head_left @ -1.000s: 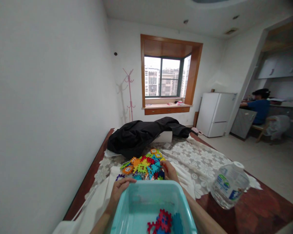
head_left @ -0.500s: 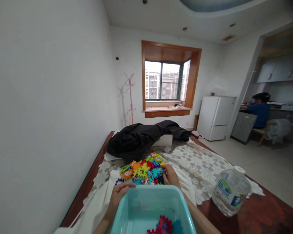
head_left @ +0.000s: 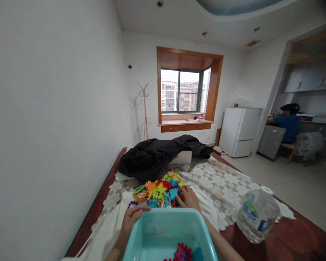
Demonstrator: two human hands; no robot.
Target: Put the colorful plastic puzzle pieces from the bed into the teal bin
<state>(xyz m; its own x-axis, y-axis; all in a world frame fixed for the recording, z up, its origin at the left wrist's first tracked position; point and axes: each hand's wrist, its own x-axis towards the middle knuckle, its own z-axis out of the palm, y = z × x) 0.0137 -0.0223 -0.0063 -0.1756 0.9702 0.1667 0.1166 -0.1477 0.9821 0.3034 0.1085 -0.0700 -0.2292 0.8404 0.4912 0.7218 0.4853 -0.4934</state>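
Observation:
A light teal plastic bin stands close in front of me, with a few red and blue toothed plastic building pieces at its bottom. My left hand grips the bin's far left corner, fingers over the rim. Past the bin lies a heap of interlocking toothed building pieces in orange, yellow, green, red and blue. At the heap's right edge, my right hand has its thumb and fingers curled around a dark reddish piece. Its exact shape is partly hidden by the fingers.
A large clear water bottle stands on the red-brown table at right. A lace tablecloth and white cloth lie under the heap. Black fabric drapes over a white box behind it. A person in blue sits farther right.
My right hand has shifted slightly left over the heap's edge, its fingers now around a dark reddish piece. My left hand stays on the bin rim.

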